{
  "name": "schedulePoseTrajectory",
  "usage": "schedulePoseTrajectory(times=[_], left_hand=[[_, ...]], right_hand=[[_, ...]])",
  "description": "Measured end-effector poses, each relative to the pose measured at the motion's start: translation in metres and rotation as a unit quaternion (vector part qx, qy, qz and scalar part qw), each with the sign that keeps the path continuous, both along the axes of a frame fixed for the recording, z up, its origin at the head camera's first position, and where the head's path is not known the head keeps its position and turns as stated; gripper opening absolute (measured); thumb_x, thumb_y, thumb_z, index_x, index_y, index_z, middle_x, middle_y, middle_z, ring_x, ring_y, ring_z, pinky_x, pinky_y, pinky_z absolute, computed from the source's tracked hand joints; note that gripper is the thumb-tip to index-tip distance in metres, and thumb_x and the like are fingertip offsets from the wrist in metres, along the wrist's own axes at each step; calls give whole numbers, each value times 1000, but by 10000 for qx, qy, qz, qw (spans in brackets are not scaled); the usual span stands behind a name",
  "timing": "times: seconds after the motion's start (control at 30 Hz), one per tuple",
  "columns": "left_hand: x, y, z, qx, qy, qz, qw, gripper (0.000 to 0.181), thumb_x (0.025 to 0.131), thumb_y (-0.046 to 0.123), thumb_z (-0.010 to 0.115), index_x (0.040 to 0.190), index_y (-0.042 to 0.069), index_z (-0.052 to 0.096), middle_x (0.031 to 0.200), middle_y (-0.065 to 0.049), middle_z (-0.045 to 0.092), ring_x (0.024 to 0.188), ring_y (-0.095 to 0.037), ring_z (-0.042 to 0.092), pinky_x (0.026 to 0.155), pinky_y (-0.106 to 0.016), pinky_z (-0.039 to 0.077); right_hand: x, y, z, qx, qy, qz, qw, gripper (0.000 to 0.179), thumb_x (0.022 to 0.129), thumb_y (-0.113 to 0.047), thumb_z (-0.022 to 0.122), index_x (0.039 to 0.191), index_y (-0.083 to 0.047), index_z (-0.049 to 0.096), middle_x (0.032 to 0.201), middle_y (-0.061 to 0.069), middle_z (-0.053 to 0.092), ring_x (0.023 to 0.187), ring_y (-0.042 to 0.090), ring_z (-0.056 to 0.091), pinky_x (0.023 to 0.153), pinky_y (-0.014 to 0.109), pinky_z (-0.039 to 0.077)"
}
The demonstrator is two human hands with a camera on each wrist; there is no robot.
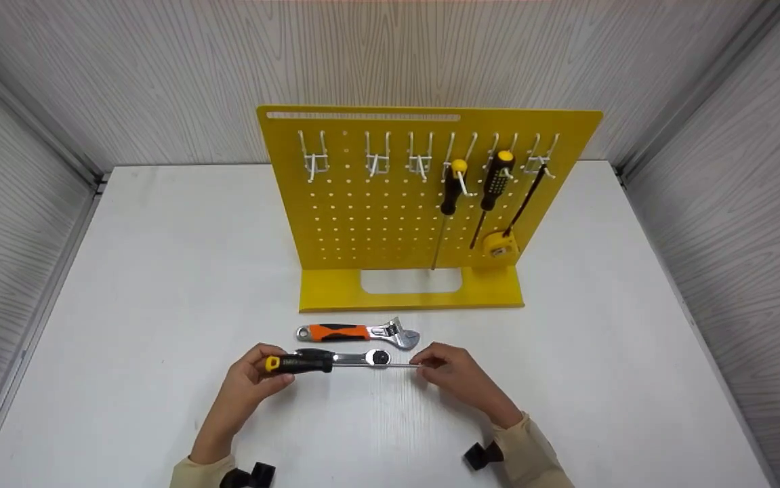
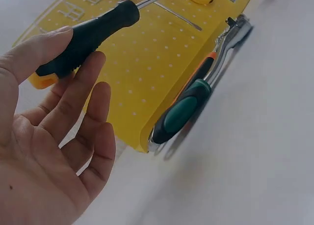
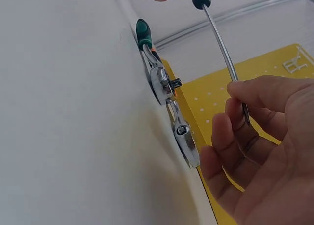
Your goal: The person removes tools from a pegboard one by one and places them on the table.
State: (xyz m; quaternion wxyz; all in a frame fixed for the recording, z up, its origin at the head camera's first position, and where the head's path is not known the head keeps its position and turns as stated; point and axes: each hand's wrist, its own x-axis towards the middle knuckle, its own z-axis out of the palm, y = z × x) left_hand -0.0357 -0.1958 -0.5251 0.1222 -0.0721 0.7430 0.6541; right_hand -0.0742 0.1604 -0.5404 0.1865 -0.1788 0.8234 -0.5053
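Sleeves: two pale cuffs (image 1: 528, 451) at the near table edge, each with a black wrist mount.
Left hand (image 1: 249, 379): thumb and fingertips pinch the black-and-yellow handle; the other fingers lie loosely spread.
Right hand (image 1: 454, 371): fingertips close narrowly on the tip of the metal shaft.
Screwdriver (image 1: 308, 363): held level between both hands, handle to the left, clear of the table.
Ratchet wrench (image 1: 356, 357): green-black grip, lying on the table just beyond the held shaft.
Adjustable wrench (image 1: 359, 333): orange grip, flat on the table, just past the ratchet.
Pegboard stand (image 1: 362, 224): yellow, upright, well beyond both grips.
Hung items: two screwdrivers (image 1: 454, 186), a thin dark tool and a yellow tape measure (image 1: 500, 245), on the board's right side.
Table (image 1: 159, 271): white.
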Motion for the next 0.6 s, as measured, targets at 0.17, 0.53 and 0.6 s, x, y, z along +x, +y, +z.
schedulePoseTrajectory(times=[0.17,0.53,0.6], left_hand=[[4,-3,-8,-615,-228,-392,9971,38,79,10,77,111,3,57,106,-7,70,93,-15,58,80,-23,48],[9,1,-16,-1867,-327,-565,9803,33,76,15,81,104,14,64,97,-4,58,88,-16,48,74,-24,40],[8,1,-17,-1994,-289,-604,9776,32,76,16,82,103,15,65,95,-3,56,88,-16,46,74,-26,38]], right_hand=[[1,4,-2,209,72,92,9997,17,89,-6,60,102,-9,71,97,4,70,84,5,56,79,20,48],[2,6,-8,533,289,323,9976,11,88,-9,65,97,-10,71,84,-1,64,71,1,46,63,17,40],[2,6,-7,668,262,322,9969,11,87,-9,66,96,-11,72,84,-2,64,72,3,46,65,18,40]])
